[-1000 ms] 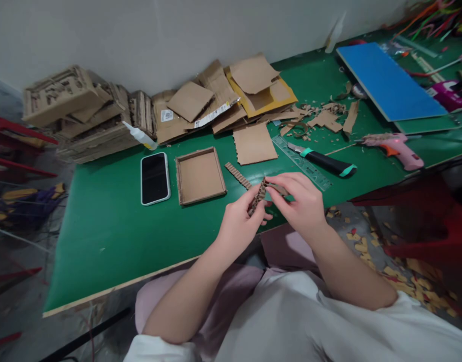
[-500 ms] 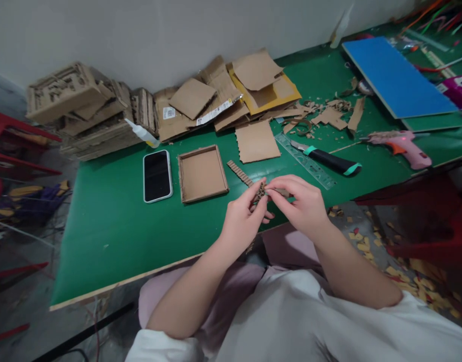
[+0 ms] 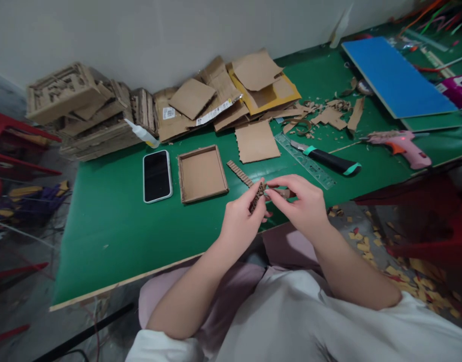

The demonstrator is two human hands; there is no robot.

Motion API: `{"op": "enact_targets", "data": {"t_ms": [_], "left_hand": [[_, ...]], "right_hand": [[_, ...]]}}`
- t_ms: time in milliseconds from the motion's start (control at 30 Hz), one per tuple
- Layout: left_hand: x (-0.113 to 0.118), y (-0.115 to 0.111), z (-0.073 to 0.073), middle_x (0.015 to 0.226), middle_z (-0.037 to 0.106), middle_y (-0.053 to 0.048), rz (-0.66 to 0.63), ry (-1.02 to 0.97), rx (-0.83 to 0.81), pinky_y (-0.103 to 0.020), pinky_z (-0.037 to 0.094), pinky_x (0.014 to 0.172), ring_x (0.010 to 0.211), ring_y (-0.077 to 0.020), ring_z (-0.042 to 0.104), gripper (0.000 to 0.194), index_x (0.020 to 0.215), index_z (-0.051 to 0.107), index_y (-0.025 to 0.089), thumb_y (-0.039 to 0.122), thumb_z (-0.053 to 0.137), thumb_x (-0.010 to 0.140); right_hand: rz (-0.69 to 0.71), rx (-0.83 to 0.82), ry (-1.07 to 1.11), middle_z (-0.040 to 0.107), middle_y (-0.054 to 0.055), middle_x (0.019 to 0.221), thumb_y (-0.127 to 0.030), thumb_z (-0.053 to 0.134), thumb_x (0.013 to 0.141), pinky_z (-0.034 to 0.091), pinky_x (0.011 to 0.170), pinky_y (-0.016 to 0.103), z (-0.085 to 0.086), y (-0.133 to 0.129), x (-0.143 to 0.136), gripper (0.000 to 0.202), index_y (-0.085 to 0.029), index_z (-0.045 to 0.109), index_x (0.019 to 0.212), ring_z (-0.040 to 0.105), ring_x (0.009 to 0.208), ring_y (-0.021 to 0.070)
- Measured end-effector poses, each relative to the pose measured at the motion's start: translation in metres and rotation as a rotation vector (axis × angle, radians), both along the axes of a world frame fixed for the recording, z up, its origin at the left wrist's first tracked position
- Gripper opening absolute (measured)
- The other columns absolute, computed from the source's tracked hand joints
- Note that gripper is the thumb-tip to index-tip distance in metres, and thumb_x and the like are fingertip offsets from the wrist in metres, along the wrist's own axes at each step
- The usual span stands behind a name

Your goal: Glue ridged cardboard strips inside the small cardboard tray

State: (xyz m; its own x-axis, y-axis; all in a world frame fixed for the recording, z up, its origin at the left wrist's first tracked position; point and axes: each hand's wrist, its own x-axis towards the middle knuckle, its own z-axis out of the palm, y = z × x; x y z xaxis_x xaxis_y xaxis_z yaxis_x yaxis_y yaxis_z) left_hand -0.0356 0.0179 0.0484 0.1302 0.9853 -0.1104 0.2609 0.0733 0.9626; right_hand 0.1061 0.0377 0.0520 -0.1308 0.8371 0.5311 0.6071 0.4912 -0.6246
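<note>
A small corrugated cardboard strip [image 3: 257,197] is gripped between the thumb and fingers of my left hand [image 3: 243,211], its fluted edge facing up. My right hand [image 3: 301,201] pinches the strip's far end, thumb against forefinger. A brown length of cardboard also shows under the right fingers; whether it is the same piece I cannot tell. Just beyond the left fingertips, another ridged cardboard strip [image 3: 238,172] lies on the green table. To its left sits a shallow square cardboard tray [image 3: 225,178] with low walls.
A phone [image 3: 157,176] lies left of the tray. Right of my hands are a clear ruler [image 3: 316,171], a utility knife [image 3: 329,160] and a pink glue gun [image 3: 404,146]. Cardboard sheets [image 3: 257,142], a glue bottle [image 3: 144,134] and a blue board [image 3: 399,75] are farther back.
The held cardboard strip has turned slightly between my fingers, and more of its fluted edge shows. Both hands stay in nearly the same place.
</note>
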Motion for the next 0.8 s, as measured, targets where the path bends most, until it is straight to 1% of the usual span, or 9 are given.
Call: {"op": "enact_targets", "data": {"t_ms": [100, 200, 300, 400, 533, 667, 733, 800], "left_hand": [[0.000, -0.002, -0.001, 0.078, 0.068, -0.002, 0.016, 0.262, 0.186, -0.021, 0.053, 0.061, 0.063, -0.0110, 0.064, 0.043, 0.127, 0.049, 0.020, 0.026, 0.046, 0.085], [0.000, -0.004, -0.001, 0.085, 0.069, -0.005, -0.001, 0.397, 0.275, -0.020, 0.051, 0.061, 0.065, -0.0112, 0.064, 0.043, 0.128, 0.048, 0.017, 0.024, 0.044, 0.086], [0.000, -0.004, -0.002, 0.089, 0.069, -0.005, -0.019, 0.406, 0.279, -0.020, 0.051, 0.063, 0.068, -0.0116, 0.065, 0.043, 0.128, 0.047, 0.016, 0.024, 0.043, 0.087], [-0.001, -0.003, -0.002, 0.087, 0.069, -0.004, -0.035, 0.384, 0.264, -0.021, 0.051, 0.065, 0.069, -0.0118, 0.065, 0.041, 0.128, 0.048, 0.016, 0.025, 0.043, 0.087], [-0.001, -0.003, -0.002, 0.090, 0.070, -0.005, -0.033, 0.446, 0.299, -0.020, 0.050, 0.063, 0.068, -0.0119, 0.065, 0.040, 0.126, 0.049, 0.015, 0.025, 0.043, 0.088], [0.000, -0.004, -0.002, 0.095, 0.069, -0.008, -0.020, 0.581, 0.418, -0.020, 0.049, 0.062, 0.069, -0.0125, 0.065, 0.039, 0.126, 0.049, 0.014, 0.026, 0.041, 0.089], [0.001, -0.004, -0.003, 0.097, 0.069, -0.009, -0.018, 0.625, 0.462, -0.021, 0.049, 0.063, 0.070, -0.0133, 0.065, 0.040, 0.126, 0.048, 0.012, 0.027, 0.040, 0.090], [0.000, -0.004, -0.005, 0.095, 0.069, -0.010, -0.027, 0.644, 0.463, -0.022, 0.049, 0.064, 0.072, -0.0143, 0.065, 0.041, 0.127, 0.047, 0.010, 0.027, 0.039, 0.090]], "right_hand": [[-0.055, 0.141, -0.104, 0.069, 0.002, 0.079, -0.026, 0.061, 0.078, 0.046, 0.084, 0.031, -0.003, -0.001, -0.003, 0.011, -0.018, 0.064, 0.084, 0.062, 0.078, 0.0149], [-0.098, 0.156, -0.140, 0.069, 0.002, 0.080, -0.028, 0.060, 0.079, 0.039, 0.095, 0.037, -0.004, -0.003, -0.005, 0.012, -0.019, 0.065, 0.083, 0.063, 0.079, 0.0147], [-0.063, 0.106, -0.131, 0.069, 0.002, 0.081, -0.026, 0.056, 0.083, 0.038, 0.096, 0.036, -0.003, -0.003, -0.005, 0.013, -0.019, 0.066, 0.087, 0.063, 0.079, 0.0135], [-0.012, 0.069, -0.150, 0.069, 0.001, 0.083, -0.022, 0.051, 0.085, 0.037, 0.096, 0.035, -0.003, -0.002, -0.004, 0.017, -0.019, 0.066, 0.093, 0.062, 0.081, 0.0125], [-0.069, 0.070, -0.188, 0.069, 0.000, 0.082, -0.021, 0.052, 0.083, 0.034, 0.098, 0.036, -0.006, -0.002, -0.006, 0.017, -0.020, 0.066, 0.092, 0.062, 0.080, 0.0132], [-0.122, 0.083, -0.178, 0.069, 0.000, 0.078, -0.021, 0.053, 0.082, 0.034, 0.098, 0.036, -0.007, -0.003, -0.010, 0.015, -0.020, 0.067, 0.088, 0.062, 0.076, 0.0128], [-0.126, 0.072, -0.185, 0.069, 0.000, 0.077, -0.022, 0.053, 0.082, 0.034, 0.097, 0.036, -0.007, -0.003, -0.011, 0.015, -0.020, 0.067, 0.086, 0.062, 0.075, 0.0127], [-0.116, 0.045, -0.209, 0.069, 0.000, 0.078, -0.022, 0.052, 0.083, 0.033, 0.097, 0.036, -0.007, -0.003, -0.011, 0.015, -0.020, 0.066, 0.085, 0.061, 0.076, 0.0131]]}}
